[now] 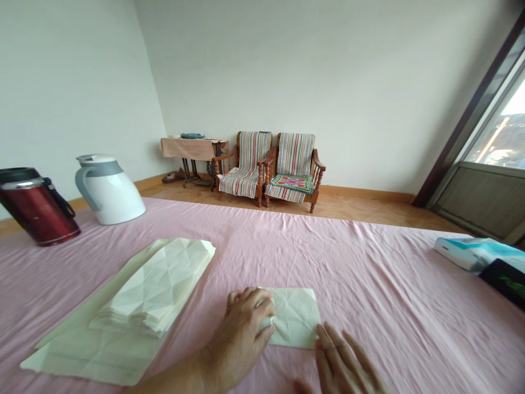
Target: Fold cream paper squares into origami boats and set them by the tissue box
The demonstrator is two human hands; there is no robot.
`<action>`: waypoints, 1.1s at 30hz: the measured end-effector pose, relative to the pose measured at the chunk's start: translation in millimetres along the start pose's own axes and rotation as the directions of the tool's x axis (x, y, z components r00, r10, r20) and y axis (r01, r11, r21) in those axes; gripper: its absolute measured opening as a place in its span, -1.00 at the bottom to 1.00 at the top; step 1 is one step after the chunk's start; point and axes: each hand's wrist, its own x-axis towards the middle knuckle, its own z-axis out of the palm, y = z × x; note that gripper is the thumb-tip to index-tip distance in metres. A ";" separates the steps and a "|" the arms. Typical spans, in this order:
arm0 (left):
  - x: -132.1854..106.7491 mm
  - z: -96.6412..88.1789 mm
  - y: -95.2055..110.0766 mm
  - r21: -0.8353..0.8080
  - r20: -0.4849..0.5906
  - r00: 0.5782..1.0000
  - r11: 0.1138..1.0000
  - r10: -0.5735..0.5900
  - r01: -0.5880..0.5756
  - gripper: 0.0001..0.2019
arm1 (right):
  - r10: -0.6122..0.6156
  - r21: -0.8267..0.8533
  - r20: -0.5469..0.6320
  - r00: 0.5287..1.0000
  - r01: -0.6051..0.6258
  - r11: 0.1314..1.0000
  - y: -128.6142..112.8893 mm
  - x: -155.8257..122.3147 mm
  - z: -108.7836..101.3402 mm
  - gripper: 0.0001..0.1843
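Note:
A folded sheet of pale, creased paper (pixel 294 317) lies on the pink cloth in front of me. My left hand (pixel 246 328) is at its left edge, fingers curled and thumb bent in, closed on that side of the paper. At the lower right corner, my right hand (pixel 342 358) rests with its fingers stretched out, the fingertips touching or very near the paper's edge. The right thumb is mostly out of view. To the left lies a stack of creased papers (pixel 158 284) on top of larger pale sheets (pixel 94 355).
A white and grey jug (pixel 117 191) and a red thermos (pixel 41 210) stand at the left on the pink tablecloth (pixel 389 284). A blue and white packet (pixel 471 251) and a black item (pixel 506 282) lie at the right. Two wooden armchairs (pixel 295 158) stand beyond.

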 end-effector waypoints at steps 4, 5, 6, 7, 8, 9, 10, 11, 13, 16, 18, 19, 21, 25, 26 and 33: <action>-3.7 -1.6 -5.2 -0.027 -0.026 0.999 0.999 0.021 -0.021 -0.68 | -0.012 0.185 0.096 0.995 -0.006 0.983 12.2 20.8 -1.9 -0.57; -4.1 -1.6 -6.0 -0.027 -0.035 0.999 0.999 0.030 -0.031 -0.66 | -0.034 0.232 0.117 0.993 0.006 0.973 16.2 25.9 -2.2 -0.58; -4.2 -1.5 -6.5 -0.023 -0.042 0.998 0.999 0.042 -0.043 -0.64 | -0.051 0.273 0.145 0.988 0.010 0.962 20.2 30.0 -2.6 -0.55; -4.2 -1.4 -6.6 -0.015 -0.045 0.997 0.998 0.058 -0.058 -0.63 | -0.066 0.313 0.178 0.982 0.007 0.950 24.1 33.0 -3.2 -0.51; -4.1 -1.2 -6.5 0.000 -0.046 0.996 0.997 0.076 -0.076 -0.62 | -0.073 0.353 0.210 0.975 -0.006 0.936 27.6 34.9 -4.0 -0.46; -3.9 -1.1 -6.1 0.023 -0.043 0.994 0.995 0.096 -0.095 -0.63 | -0.077 0.389 0.242 0.967 -0.024 0.921 30.3 35.9 -5.0 -0.41; -3.8 -1.0 -5.5 0.049 -0.035 0.992 0.992 0.117 -0.116 -0.66 | -0.074 0.418 0.265 0.961 -0.046 0.907 32.0 36.2 -5.9 -0.38; -3.7 -0.8 -4.9 0.077 -0.022 0.990 0.988 0.138 -0.136 -0.71 | -0.065 0.439 0.279 0.958 -0.067 0.896 32.5 36.1 -6.6 -0.37; -4.1 -0.4 -3.9 0.125 0.014 0.984 0.976 0.176 -0.177 -0.80 | -0.016 0.441 0.261 0.965 -0.105 0.891 30.0 35.7 -6.4 -0.44; -5.9 1.0 -3.3 0.179 0.051 0.973 0.956 0.227 -0.232 -0.86 | 0.070 0.387 0.159 0.985 -0.127 0.913 21.4 35.1 -0.9 -0.57; -7.2 2.2 -3.3 0.225 0.045 0.965 0.939 0.259 -0.262 -0.87 | 0.100 0.365 0.114 0.988 -0.136 0.921 16.3 34.1 5.0 -0.58; -7.7 2.6 -3.2 0.248 0.043 0.962 0.930 0.270 -0.272 -0.89 | 0.109 0.366 0.106 0.988 -0.140 0.920 14.2 33.2 7.9 -0.57; -7.9 3.2 -2.4 0.287 0.046 0.958 0.914 0.285 -0.286 -0.93 | 0.126 0.378 0.094 0.988 -0.152 0.913 10.9 31.0 12.6 -0.55; -5.3 4.0 3.0 0.355 0.086 0.940 0.872 0.330 -0.338 -0.91 | 0.161 0.311 0.016 0.987 -0.158 0.937 3.4 26.7 14.3 -0.60; -4.5 4.7 5.1 0.371 0.107 0.929 0.853 0.353 -0.367 -0.91 | 0.173 0.273 -0.009 0.985 -0.164 0.948 1.2 26.1 13.0 -0.61; -2.5 11.8 15.8 0.435 0.087 0.875 0.772 0.477 -0.464 -0.79 | 0.205 0.194 -0.107 0.973 -0.182 0.964 -11.7 27.4 3.8 -0.56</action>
